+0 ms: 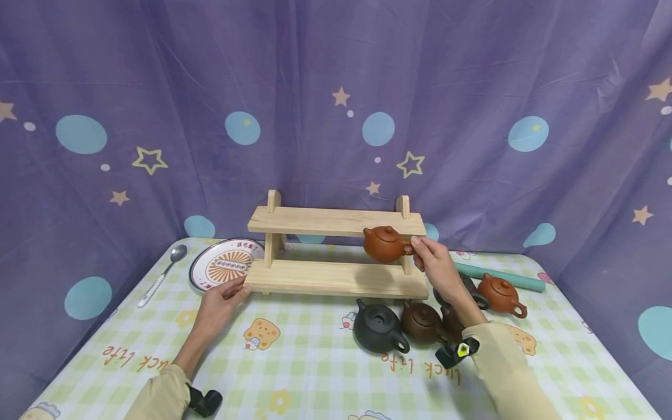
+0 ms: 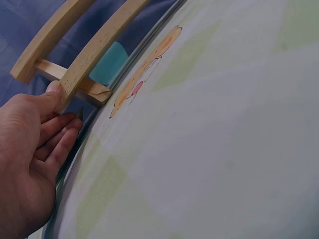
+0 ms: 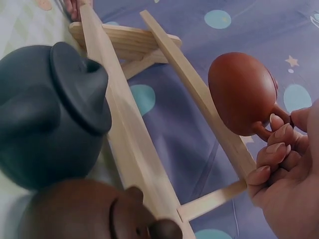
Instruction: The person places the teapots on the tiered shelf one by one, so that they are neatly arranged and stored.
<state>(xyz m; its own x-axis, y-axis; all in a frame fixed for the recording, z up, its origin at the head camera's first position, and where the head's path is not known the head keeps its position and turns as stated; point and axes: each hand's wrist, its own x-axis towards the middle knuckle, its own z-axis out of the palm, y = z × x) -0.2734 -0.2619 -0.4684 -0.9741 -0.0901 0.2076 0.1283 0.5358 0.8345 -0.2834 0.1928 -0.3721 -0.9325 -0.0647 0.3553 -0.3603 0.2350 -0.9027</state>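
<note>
My right hand (image 1: 438, 268) pinches an orange-brown clay teapot (image 1: 385, 245) by its handle, spout to the left. That teapot is held up in front of the right part of a two-tier wooden shelf (image 1: 336, 277), overlapping the upper board's edge in the head view. In the right wrist view the fingers (image 3: 274, 154) curl round the handle. My left hand (image 1: 223, 306) grips the left end of the lower board, thumb on top and fingers (image 2: 57, 137) beneath. A black teapot (image 1: 378, 328) and a dark brown teapot (image 1: 422, 322) stand before the shelf's right side.
Behind my right wrist, more dark teapots are partly hidden. Another orange-brown teapot (image 1: 501, 294) stands at right, near a green roll (image 1: 504, 276). On the left lie a patterned plate (image 1: 198, 271) and a spoon (image 1: 163, 277). A purple curtain (image 1: 315, 70) hangs behind the table.
</note>
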